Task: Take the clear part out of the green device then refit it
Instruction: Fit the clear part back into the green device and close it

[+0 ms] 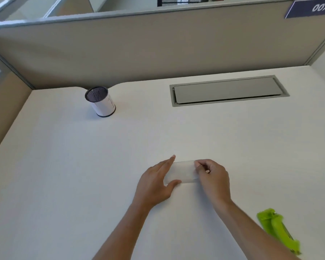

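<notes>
The clear part (182, 171), a see-through rectangular piece, is between both hands just above the white desk at centre. My left hand (156, 182) holds its left end, thumb under the near edge and fingers along the far side. My right hand (213, 177) pinches its right end with curled fingers. The green device (276, 228) lies on the desk at the lower right, apart from both hands and partly behind my right forearm.
A mesh pen cup (100, 102) wrapped in white paper stands at the back left. A grey cable hatch (227, 91) is set into the desk at the back right. Beige partition walls (158, 49) close off the back and left.
</notes>
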A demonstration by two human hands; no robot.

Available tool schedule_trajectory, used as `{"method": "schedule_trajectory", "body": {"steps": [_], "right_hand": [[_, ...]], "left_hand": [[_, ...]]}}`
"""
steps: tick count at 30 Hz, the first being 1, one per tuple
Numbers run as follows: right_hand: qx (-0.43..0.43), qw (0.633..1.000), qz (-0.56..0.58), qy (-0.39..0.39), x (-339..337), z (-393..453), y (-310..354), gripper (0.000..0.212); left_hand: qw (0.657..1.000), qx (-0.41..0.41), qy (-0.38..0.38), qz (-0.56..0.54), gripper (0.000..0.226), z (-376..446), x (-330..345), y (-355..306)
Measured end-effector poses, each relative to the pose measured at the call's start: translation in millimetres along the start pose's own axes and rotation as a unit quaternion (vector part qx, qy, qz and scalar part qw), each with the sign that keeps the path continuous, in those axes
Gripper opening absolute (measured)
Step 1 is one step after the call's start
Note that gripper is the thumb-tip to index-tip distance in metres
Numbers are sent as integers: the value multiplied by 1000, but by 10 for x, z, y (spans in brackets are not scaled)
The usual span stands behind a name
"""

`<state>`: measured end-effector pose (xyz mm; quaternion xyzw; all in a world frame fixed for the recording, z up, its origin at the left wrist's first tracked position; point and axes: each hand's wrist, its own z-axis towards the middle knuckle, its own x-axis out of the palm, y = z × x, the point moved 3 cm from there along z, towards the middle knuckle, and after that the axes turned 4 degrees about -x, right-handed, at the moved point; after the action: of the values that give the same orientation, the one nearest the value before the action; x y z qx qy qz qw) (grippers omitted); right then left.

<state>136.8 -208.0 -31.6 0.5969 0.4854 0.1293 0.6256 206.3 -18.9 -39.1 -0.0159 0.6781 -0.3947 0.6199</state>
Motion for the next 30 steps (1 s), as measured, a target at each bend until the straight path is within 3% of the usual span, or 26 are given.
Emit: {"method": "schedule_trajectory", "body": {"steps": [4, 9, 19, 26, 30], "right_hand": [[4, 998, -68, -11, -259, -278, -165, 12], [-51, 990, -127, -18, -482, -632, -326, 10], [-110, 967, -231, 0, -723, -1002, -422, 11], [-154, 944, -289, 45, -899, -1162, -489, 22], [-225, 921, -315, -36, -1123, -1178, -433, 20]], "left_hand": [[1000, 20, 14, 8, 77, -301, 108, -209], [998, 53, 2, 18, 73, -669, 234, -436], [999, 42, -14, 13, 68, -1224, 435, -704], [999, 41, 19, -2, 61, -1349, 498, -783], [998, 4, 51, -40, 65, -1356, 494, -782]]}}
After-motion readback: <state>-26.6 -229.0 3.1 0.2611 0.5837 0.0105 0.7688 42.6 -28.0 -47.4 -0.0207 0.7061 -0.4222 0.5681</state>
